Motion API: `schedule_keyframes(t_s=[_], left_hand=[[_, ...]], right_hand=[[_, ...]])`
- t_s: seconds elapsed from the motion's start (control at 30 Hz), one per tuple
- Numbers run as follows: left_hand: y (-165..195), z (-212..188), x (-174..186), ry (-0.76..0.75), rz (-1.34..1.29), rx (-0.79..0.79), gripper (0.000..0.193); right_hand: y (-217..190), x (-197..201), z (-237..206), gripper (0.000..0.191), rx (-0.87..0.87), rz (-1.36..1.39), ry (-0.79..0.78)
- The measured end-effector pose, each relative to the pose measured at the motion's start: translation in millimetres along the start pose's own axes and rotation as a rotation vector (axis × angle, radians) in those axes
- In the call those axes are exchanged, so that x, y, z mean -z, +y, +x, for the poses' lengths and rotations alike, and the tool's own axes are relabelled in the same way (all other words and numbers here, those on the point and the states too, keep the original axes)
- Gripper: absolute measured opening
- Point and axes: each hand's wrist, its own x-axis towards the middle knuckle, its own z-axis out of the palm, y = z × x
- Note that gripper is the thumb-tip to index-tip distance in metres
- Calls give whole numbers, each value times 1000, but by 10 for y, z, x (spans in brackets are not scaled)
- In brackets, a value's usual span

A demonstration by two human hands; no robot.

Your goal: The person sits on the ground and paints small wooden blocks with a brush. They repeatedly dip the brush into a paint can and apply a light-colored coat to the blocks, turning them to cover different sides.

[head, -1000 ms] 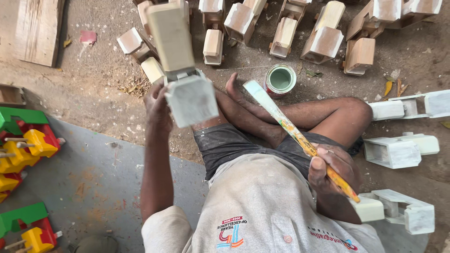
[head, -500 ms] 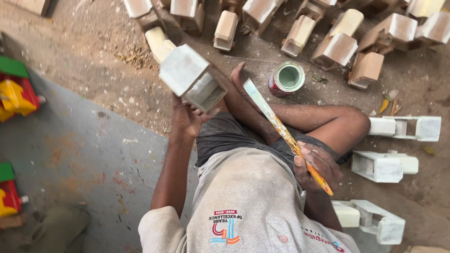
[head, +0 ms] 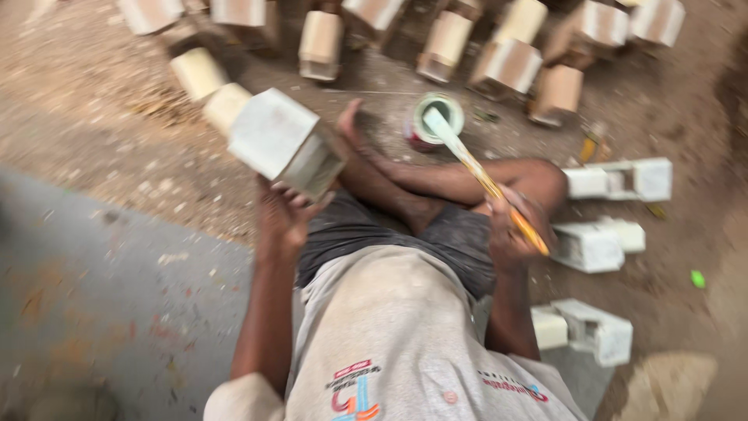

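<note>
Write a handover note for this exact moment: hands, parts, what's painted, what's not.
Left hand: holds a white-painted block up off the floor.
Right hand: grips the brush, its tip at the mouth of the paint tin.
Done: three white pieces lie on the floor to the right.
Left: a row of bare wooden pieces along the top is not yet painted.
The picture is blurred, so how fully the block is coated cannot be told.

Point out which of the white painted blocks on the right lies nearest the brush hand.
The middle block, just right of the right hand holding the brush. The upper block and the lower block lie farther off.
</note>
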Motion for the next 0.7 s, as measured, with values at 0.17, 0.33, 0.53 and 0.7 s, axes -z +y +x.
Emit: schedule_keyframes(t_s=[0.17,0.33,0.53,0.7], left_hand=[[6,-143,-174,-90,242,-33,112],[135,-306,-414,-109,251,-56,121],[157,-246,-387,-47,219,-56,120],[159,-182,-363,-81,204,-58,122]], right_hand=[[400,-52,308,15,-124,-31,-53],[624,-363,652,15,-80,-137,-169],[779,-808,966,23,-140,-217,-380],[788,-1050,1093,23,-173,-276,-566]])
